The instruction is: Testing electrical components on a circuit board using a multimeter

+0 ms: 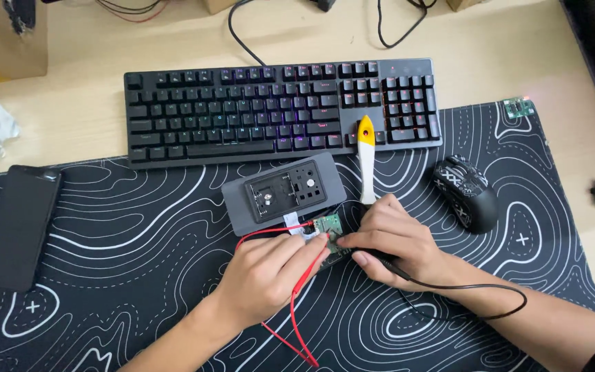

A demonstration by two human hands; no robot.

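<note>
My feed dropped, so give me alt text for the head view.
Both hands, left hand with a red probe lead and right hand with a black lead, press onto a small green circuit board beside a grey box, below a keyboard.

Grey box and mouse hem both hands

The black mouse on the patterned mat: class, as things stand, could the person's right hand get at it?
Probably yes. The mouse lies just beside the right hand with bare mat between them. But that hand is pressed on a black probe at the small circuit board, so it would have to let go first.
</note>
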